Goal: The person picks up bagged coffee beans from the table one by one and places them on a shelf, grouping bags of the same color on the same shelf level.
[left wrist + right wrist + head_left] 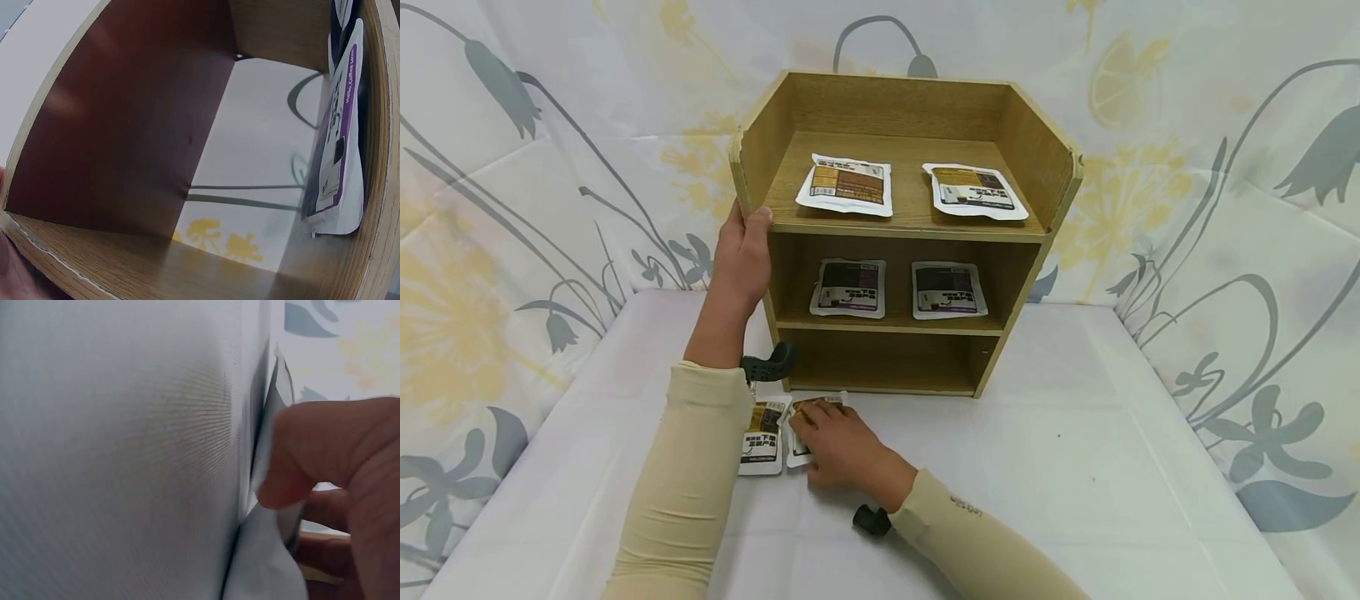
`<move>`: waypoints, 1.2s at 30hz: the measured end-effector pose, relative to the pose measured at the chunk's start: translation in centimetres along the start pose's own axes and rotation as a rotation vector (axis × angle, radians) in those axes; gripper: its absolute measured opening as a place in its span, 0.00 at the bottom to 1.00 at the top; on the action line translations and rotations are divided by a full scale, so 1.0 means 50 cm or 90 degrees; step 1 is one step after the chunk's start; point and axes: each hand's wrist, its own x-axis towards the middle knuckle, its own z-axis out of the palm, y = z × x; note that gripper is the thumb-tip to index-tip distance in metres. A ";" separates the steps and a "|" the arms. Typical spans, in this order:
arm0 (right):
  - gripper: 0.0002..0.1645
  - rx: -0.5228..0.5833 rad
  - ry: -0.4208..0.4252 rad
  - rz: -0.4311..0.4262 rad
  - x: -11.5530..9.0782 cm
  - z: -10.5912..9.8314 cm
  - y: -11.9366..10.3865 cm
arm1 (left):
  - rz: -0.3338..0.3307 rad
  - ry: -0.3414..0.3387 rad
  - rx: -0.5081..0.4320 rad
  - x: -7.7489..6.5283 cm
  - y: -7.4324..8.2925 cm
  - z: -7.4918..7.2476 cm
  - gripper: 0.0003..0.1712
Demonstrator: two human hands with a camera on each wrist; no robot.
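My left hand (743, 260) grips the left side panel of a wooden shelf unit (901, 230), thumb at its front edge. In the left wrist view, part of that hand (19, 275) shows beside the shelf's edge. On the white table in front of the shelf, my right hand (844, 443) pinches a white pouch (797, 450) with a dark and yellow label. Most of this pouch is covered by the hand. The right wrist view shows the thumb against the pouch's edge (265, 565) and the fingers on its other side. A similar pouch (763, 442) lies directly left of it.
Two pouches with yellow and brown labels, one left (848, 185) and one right (976, 193), lie on the shelf's top. Two dark-labelled pouches, left (850, 288) and right (947, 290), rest on the middle level. Patterned cloth (1187, 167) hangs behind the white table (1075, 467).
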 end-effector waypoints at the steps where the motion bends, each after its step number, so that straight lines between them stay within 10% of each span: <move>1: 0.39 -0.003 0.001 0.001 -0.001 0.000 0.000 | 0.001 0.000 -0.001 0.000 0.000 0.000 0.31; 36: 0.28 0.006 0.117 -0.026 -0.058 -0.031 0.034 | -0.026 0.031 -0.011 0.017 0.030 -0.003 0.26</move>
